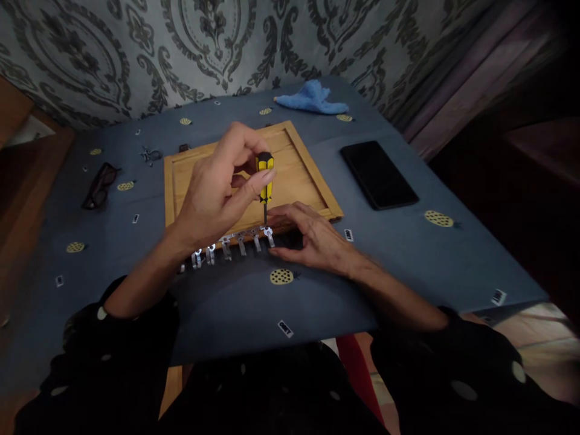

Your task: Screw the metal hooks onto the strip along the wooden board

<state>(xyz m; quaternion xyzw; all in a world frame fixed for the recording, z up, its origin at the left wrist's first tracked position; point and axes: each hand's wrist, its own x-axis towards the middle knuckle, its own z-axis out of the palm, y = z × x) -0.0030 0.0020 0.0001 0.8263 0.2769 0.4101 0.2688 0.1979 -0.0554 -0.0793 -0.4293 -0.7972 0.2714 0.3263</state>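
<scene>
My left hand point(226, 181) is closed around the yellow and black handle of a screwdriver point(266, 178). The screwdriver stands nearly upright, its shaft pointing down at the right end of a metal hook rail point(241, 244). Several shiny hooks hang along this rail, which lies at the near edge of a framed wooden panel point(299, 163). My right hand point(312, 238) wraps the rail's right end, index finger by the screwdriver's tip and thumb below the last hook. Part of the panel is hidden behind my left hand and forearm.
A black phone or tablet point(379, 175) lies right of the panel. Behind it rests a crumpled blue cloth point(312, 98). Dark sunglasses point(100, 185) and a small metal cluster point(150, 154) are on the left. The blue tablecloth point(326, 302) reaches a patterned wall covering point(217, 48).
</scene>
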